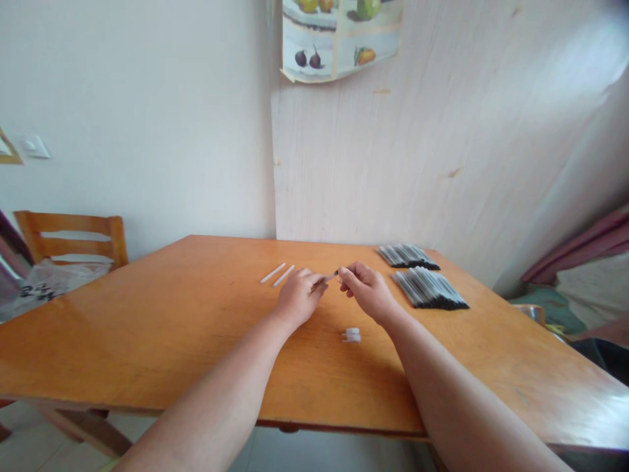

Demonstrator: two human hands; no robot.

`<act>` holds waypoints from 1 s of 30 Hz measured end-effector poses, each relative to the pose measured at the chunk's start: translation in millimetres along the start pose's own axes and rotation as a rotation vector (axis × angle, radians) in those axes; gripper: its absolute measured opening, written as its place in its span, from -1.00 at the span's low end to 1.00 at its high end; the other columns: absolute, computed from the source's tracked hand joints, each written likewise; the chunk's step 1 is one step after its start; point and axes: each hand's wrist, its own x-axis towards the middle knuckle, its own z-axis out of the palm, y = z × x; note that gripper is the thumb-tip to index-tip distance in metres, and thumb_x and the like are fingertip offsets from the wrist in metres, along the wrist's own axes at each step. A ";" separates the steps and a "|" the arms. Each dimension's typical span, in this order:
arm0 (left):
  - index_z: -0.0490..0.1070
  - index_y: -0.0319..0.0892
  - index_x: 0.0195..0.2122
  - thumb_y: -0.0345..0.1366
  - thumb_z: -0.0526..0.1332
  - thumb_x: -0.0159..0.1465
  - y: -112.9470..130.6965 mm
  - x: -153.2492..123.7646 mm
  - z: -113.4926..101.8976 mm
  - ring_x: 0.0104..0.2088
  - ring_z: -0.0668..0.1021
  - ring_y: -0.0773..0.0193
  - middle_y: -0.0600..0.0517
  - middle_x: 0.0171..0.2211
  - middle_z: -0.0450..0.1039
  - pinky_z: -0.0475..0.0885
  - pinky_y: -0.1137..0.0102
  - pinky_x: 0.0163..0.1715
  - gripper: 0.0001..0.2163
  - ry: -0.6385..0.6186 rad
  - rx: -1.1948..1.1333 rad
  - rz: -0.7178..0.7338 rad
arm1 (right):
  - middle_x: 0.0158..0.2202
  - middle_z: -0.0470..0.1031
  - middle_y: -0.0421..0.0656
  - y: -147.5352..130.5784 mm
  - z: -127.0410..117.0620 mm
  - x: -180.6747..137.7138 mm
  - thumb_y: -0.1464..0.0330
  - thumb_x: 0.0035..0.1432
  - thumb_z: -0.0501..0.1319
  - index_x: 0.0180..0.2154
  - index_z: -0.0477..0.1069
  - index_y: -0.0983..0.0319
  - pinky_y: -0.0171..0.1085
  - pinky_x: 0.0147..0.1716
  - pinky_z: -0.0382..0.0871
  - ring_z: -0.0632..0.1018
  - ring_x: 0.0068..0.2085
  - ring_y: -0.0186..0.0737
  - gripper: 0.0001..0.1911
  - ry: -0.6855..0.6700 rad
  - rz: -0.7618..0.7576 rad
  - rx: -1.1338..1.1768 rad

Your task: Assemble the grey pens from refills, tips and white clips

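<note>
Over the middle of the table, my left hand point(299, 296) is closed around a slim, pale pen point(330, 278) with a dark end. The fingers of my right hand point(366, 288) pinch at that dark end; any small part between them is too small to make out. Two white pen barrels point(272, 273) lie side by side just left of my left hand. Closer to me, below my right hand, rest a few small white plastic pieces point(352, 335) with thin tips.
Two rows of grey pens with black ends, a near row point(430, 287) and a far row point(407, 255), lie right of my right hand. The wooden table point(147, 328) meets the wall at the back. A wooden chair point(73, 226) stands at the left.
</note>
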 end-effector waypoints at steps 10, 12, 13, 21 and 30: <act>0.56 0.03 -0.20 -0.21 0.14 0.26 -3.6 0.9 -3.4 -0.19 0.40 0.11 -0.06 -0.30 0.44 0.20 0.17 -0.05 -0.79 -0.025 0.364 0.116 | -0.52 0.51 -0.17 9.7 -7.3 3.8 0.26 0.10 0.18 -0.44 0.43 0.23 -0.38 -0.56 0.22 0.42 -0.54 -0.35 -0.82 -0.117 0.031 -0.237; 0.55 0.03 -0.17 -0.23 0.16 0.24 -4.8 0.9 -3.3 -0.14 0.39 0.07 -0.06 -0.24 0.46 0.20 0.17 -0.04 -0.79 -0.017 0.381 0.108 | -0.54 0.50 -0.18 12.4 -8.9 4.9 0.27 0.09 0.18 -0.46 0.44 0.23 -0.38 -0.57 0.20 0.41 -0.55 -0.35 -0.82 -0.114 0.014 -0.273; 0.53 0.01 -0.14 -0.25 0.18 0.21 -5.4 1.1 -3.4 -0.10 0.39 0.05 -0.06 -0.19 0.46 0.20 0.16 -0.03 -0.78 -0.008 0.390 0.100 | -0.56 0.49 -0.19 13.3 -10.2 5.5 0.27 0.08 0.18 -0.48 0.43 0.23 -0.38 -0.58 0.18 0.40 -0.56 -0.36 -0.81 -0.101 0.011 -0.298; 0.38 -0.12 -0.03 -0.45 0.10 0.13 -10.1 5.3 -13.1 0.02 0.35 -0.02 -0.12 -0.05 0.41 0.20 0.15 0.01 -0.64 0.141 0.517 -0.039 | -0.56 0.46 -0.20 22.4 -26.3 9.8 0.19 0.05 0.19 -0.49 0.43 0.22 -0.37 -0.54 0.11 0.39 -0.51 -0.34 -0.77 0.122 0.051 -0.489; 0.39 -0.13 -0.08 -0.43 0.08 0.14 -22.3 6.0 -18.9 -0.01 0.36 -0.04 -0.15 -0.08 0.43 0.19 0.11 -0.03 -0.68 0.173 0.545 -0.091 | -0.53 0.46 -0.19 6.8 -38.4 7.7 0.18 0.10 0.14 -0.48 0.39 0.20 -0.35 -0.51 0.09 0.38 -0.49 -0.31 -0.75 0.256 0.035 -0.599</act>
